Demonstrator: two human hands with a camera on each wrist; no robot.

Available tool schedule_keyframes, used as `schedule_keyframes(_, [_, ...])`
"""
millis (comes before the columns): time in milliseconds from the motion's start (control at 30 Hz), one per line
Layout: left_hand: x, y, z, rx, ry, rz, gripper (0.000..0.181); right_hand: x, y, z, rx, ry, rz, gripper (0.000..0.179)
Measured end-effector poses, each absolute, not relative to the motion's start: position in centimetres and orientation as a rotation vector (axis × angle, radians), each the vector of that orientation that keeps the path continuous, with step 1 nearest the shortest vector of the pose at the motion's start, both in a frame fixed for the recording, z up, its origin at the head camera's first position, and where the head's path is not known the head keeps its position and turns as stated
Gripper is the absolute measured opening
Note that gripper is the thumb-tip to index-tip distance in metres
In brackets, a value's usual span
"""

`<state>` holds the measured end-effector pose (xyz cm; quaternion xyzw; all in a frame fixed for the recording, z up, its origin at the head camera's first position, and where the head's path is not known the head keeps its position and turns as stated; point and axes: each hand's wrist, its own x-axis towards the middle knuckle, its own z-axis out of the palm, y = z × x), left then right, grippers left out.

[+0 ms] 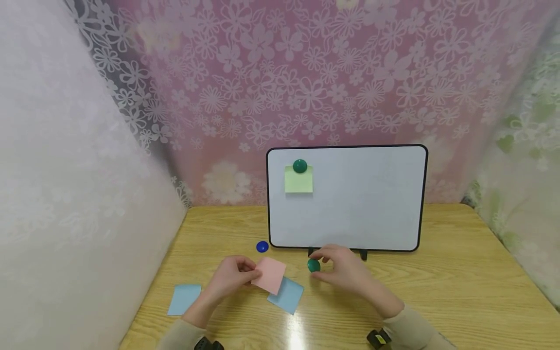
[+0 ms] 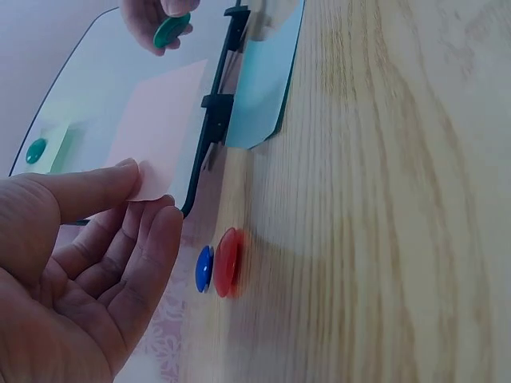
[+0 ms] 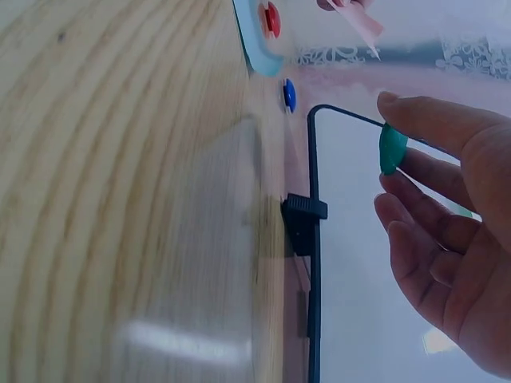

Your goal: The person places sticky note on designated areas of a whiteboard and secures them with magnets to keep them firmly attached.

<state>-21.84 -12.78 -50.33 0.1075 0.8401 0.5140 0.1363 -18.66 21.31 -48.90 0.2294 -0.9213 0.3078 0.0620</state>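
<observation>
Between seven and eight o'clock from the whiteboard (image 1: 372, 204), over the surface (image 1: 472, 272), a pink note (image 1: 271, 274) is held by the person's left hand (image 1: 233, 277); that grip is narrowed to a light pinch, thumb against fingers at the note's edge. At about three o'clock from it, the right hand (image 1: 345, 268) has a green magnet (image 1: 313, 265) by its rim, grip parted only to the magnet's width. At ten o'clock on the board, a green note (image 1: 299, 184) already hangs under an upper magnet (image 1: 300, 166), so I'd judge the step in hand is readying the pink note for pinning likewise. The next move would call for laying it flat on the board, then pressing the magnet over its top edge. Still on the surface are two blue notes (image 1: 290, 297), a blue magnet (image 1: 262, 246) and, from the left wrist, a red magnet (image 2: 227, 263). I can read no writing or brand anywhere; the yellow patch (image 1: 380, 339) on the right wrist's device is too small to make out.
</observation>
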Motion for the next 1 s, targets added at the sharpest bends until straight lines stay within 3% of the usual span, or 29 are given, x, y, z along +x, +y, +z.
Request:
schedule_keyframes(367, [-22.4, -10.6, -50.5, 0.295, 2.373, 1.567, 0.021, -19.2, 23.4, -48.6, 0.597, -2.761, 0.924, 0.034])
schedule_keyframes(633, [-22.8, -8.7, -50.6, 0.309, 2.312, 1.624, 0.020, -19.3, 24.8, -48.0, 0.506, -2.748, 0.984, 0.043])
schedule_keyframes(1000, [-22.6, -5.9, -50.2, 0.347, 2.267, 1.723, 0.019, -19.7, 27.2, -48.2, 0.419, -2.712, 0.968, 0.038])
